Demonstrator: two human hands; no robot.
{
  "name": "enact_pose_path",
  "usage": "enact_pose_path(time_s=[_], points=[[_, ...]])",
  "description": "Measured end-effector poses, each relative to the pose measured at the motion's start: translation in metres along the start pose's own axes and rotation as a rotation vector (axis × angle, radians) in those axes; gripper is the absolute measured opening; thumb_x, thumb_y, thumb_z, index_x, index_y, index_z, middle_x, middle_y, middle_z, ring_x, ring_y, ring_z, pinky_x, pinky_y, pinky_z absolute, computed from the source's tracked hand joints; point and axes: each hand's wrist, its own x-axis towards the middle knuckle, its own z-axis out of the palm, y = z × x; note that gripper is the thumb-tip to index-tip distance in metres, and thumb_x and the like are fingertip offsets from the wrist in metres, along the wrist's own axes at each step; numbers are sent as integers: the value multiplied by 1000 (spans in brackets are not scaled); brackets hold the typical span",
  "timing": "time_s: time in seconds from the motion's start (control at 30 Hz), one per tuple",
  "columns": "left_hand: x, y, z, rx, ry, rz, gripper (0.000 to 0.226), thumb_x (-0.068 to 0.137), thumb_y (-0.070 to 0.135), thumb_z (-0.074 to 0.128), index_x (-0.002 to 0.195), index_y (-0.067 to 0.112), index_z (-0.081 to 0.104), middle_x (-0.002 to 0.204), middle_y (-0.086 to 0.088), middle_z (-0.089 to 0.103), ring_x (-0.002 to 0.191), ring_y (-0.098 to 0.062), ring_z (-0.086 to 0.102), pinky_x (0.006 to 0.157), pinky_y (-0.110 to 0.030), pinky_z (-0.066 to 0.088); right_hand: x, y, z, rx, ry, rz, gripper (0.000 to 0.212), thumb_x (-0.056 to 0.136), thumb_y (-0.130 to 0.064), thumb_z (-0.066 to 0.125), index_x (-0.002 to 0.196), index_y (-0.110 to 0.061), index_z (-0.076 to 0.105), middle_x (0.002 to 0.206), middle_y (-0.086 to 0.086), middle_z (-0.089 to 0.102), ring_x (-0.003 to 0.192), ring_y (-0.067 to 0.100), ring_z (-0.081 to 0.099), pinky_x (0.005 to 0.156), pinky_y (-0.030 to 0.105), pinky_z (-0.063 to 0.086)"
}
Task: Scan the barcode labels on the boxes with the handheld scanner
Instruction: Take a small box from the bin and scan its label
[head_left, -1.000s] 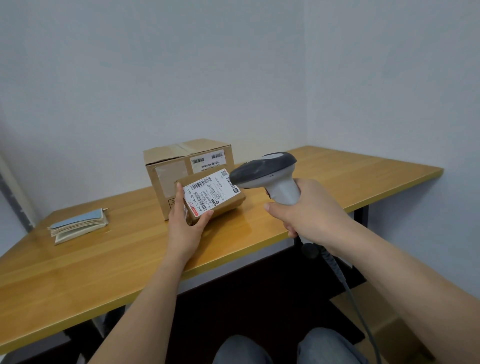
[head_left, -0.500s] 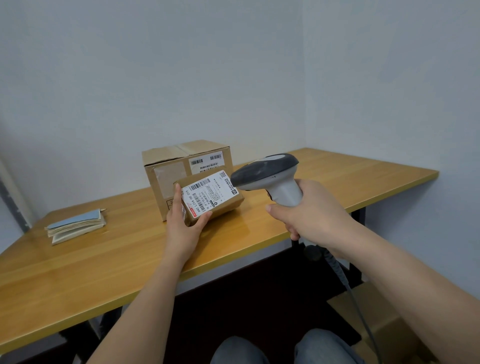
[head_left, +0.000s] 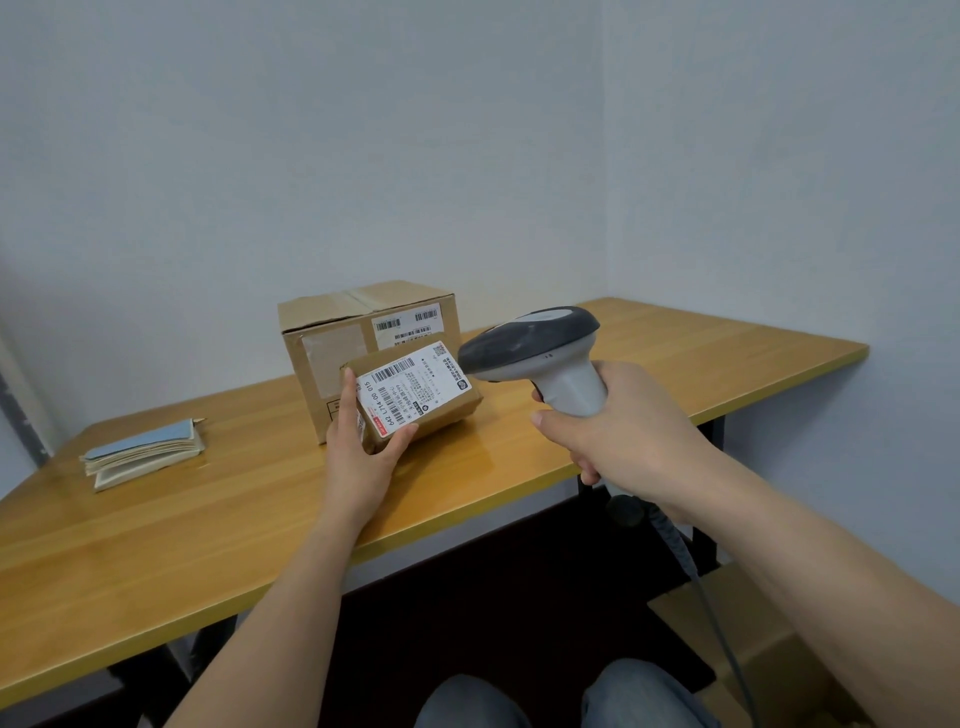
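Head view showed the left hand (head_left: 363, 457) gripping the parcel (head_left: 415, 397) by its near end, tilted on the counter (head_left: 234, 519), label (head_left: 413, 387) facing the scanner (head_left: 535, 353) just right of it. The right hand (head_left: 618, 441) was wrapped round the scanner's handle. The parcel looked light and stiff, best held by its edges, clear of the barcode. A bigger box (head_left: 332, 353) stood behind. The trigger finger, scan window and any beam were hidden.

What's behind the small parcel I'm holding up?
Behind the small parcel stands a larger cardboard box on the table, with barcode labels on its front. The parcel and the left hand cover the box's lower front.
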Motion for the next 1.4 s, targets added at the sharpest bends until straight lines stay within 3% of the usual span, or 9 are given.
enact_pose_path(time_s=[0.43,1.03,1.4], points=[[-1,1,0,20,-6,-9,100,81,37,73,147,53,0,155,-2,28,140,-22,31,113,-47,29,-11,-3,-7,-30,8,-20,10,87,-22,66,93,-13,65,60,-1,52,36,1,47,37,12,37],[-1,1,0,17,-6,-8,99,82,35,73,148,50,0,154,-2,29,140,-23,30,113,-49,27,-15,-1,-9,-70,19,2,11,89,-26,64,91,-15,63,61,0,55,41,8,55,43,15,42],[-1,2,0,16,-8,-4,99,82,35,73,148,50,0,154,-2,29,140,-23,30,113,-47,27,-15,0,-11,-56,41,1,13,89,-26,64,89,-13,63,56,1,56,41,8,55,40,10,40]])
